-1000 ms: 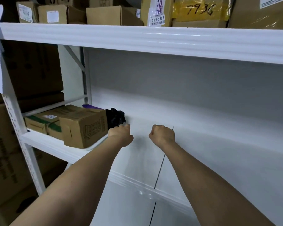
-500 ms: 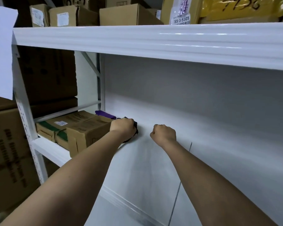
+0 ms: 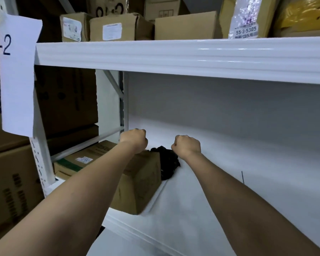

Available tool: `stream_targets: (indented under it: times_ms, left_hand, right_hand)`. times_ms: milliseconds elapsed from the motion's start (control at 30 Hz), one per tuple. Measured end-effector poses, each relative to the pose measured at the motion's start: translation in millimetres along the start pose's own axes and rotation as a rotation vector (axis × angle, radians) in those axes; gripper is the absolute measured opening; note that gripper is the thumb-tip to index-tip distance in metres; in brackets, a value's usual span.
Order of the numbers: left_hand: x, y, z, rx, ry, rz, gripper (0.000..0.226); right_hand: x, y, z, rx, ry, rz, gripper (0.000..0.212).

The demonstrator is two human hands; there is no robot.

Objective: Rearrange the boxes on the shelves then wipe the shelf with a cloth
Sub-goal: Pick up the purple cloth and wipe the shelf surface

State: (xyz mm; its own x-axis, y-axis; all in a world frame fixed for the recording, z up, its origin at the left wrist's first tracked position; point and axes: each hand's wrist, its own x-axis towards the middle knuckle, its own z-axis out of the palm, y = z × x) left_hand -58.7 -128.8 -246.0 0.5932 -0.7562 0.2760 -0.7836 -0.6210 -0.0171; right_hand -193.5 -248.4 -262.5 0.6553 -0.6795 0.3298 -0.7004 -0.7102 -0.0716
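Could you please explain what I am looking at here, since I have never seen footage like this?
This comes from a camera worn on a person's head, looking forward and down, so the two bare arms reaching in are the wearer's own. There is no machine. The left hand and right hand are both curled into fists above a white shelf. Neither clearly holds anything. On the shelf lie a cardboard box and, beside it, a crumpled black cloth, just below the right hand. More boxes stand on the shelf above.
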Motion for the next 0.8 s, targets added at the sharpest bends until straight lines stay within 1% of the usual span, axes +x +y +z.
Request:
stream_targets:
  times_ms: [133,300,467,633,800]
  left_hand:
    - [20.1,-46.8,7.3,-0.044,-0.033,0.003,0.031]
    - [37.6,-79.1,22.7,-0.012,-0.112,0.007,0.033]
    - [51.1,-95.4,36.9,-0.013,-0.207,0.027,0.032]
    - [73.1,-109.8,55.7,-0.076,-0.334,0.012,0.044]
    - [89.0,-111.9,69.4,-0.126,-0.479,-0.030,0.054]
  right_hand:
    - [20.9,-44.7,0.1,0.020,0.015,0.040,0.025]
    - [38.1,-76.2,8.9,-0.011,0.014,0.049,0.024]
    - [58.2,-88.0,25.0,-0.028,-0.035,0.057,0.024]
    - [85.8,-97.3,41.4,-0.027,-0.068,0.028,0.023]
    - [109.9,-101.0,55.1,-0.039,-0.137,0.000,0.011]
